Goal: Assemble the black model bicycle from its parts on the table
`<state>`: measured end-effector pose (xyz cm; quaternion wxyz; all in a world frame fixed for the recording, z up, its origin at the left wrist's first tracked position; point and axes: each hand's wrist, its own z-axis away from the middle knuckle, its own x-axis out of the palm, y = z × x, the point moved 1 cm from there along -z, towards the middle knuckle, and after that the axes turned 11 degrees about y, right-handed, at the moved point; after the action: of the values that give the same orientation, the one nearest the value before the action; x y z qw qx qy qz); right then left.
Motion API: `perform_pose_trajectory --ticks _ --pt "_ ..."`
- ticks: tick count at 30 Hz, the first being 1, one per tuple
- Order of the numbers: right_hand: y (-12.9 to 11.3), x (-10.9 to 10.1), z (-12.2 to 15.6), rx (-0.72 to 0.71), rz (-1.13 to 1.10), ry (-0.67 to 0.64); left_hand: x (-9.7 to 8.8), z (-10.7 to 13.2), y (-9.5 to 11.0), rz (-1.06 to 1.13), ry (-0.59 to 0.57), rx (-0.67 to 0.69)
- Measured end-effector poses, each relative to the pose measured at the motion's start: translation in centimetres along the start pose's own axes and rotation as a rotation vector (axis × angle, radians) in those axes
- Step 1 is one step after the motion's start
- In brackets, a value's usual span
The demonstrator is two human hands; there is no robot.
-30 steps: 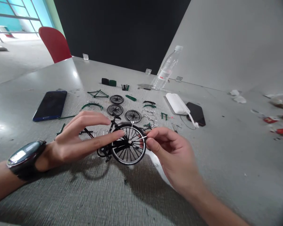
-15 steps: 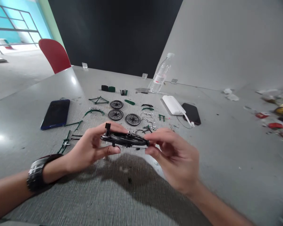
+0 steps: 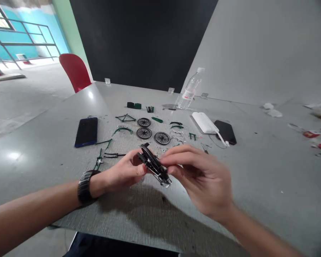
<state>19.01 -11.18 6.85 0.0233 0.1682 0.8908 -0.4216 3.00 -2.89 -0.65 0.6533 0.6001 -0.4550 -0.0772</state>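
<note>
Above the near part of the table, a black miniature bicycle assembly (image 3: pixel 153 163) with a wheel in it tilts down to the right. My left hand (image 3: pixel 123 171) grips its left end between thumb and fingers. The fingertips of my right hand (image 3: pixel 200 178) pinch its right side near a clear or silvery piece. Just beyond my hands lie loose spoked wheels (image 3: pixel 162 138), a green bicycle frame (image 3: pixel 125 118) and a green curved fender (image 3: pixel 123 130). A black fork (image 3: pixel 113 155) and a green part with a silvery piece (image 3: pixel 98 160) lie by my left wrist.
A blue-edged phone (image 3: pixel 86 132) lies on the left. At the back right stands a clear bottle (image 3: pixel 190 91), with a white power bank (image 3: pixel 204 123) and a dark phone (image 3: pixel 225 132) nearer. Wrappers (image 3: pixel 311 134) lie far right; a red chair (image 3: pixel 75 73) stands beyond the table.
The bicycle assembly has turned from nearly level to a steep tilt, its right end lower. My left hand has shifted right, and the camera view has swung left.
</note>
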Motion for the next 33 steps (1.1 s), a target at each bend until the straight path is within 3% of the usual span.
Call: perform_pose_trajectory --ticks 5,10,17,24,33 --pt "-0.4 1.1 -0.8 -0.055 -0.017 -0.073 -0.1 0.5 0.6 0.122 -0.102 -0.039" --pt "-1.4 2.3 -0.9 -0.177 0.075 -0.209 0.4 0.9 1.4 0.149 -0.155 -0.067" --pt "-2.0 3.9 -0.2 -0.265 0.095 -0.301 0.0 1.2 1.4 0.150 -0.236 -0.136" --pt "-2.4 4.3 -0.3 -0.310 0.171 -0.308 -0.6 1.5 1.3 0.219 -0.239 -0.181" --pt "-3.0 4.6 -0.2 -0.356 0.224 -0.290 -0.9 1.7 1.4 0.200 -0.226 -0.131"
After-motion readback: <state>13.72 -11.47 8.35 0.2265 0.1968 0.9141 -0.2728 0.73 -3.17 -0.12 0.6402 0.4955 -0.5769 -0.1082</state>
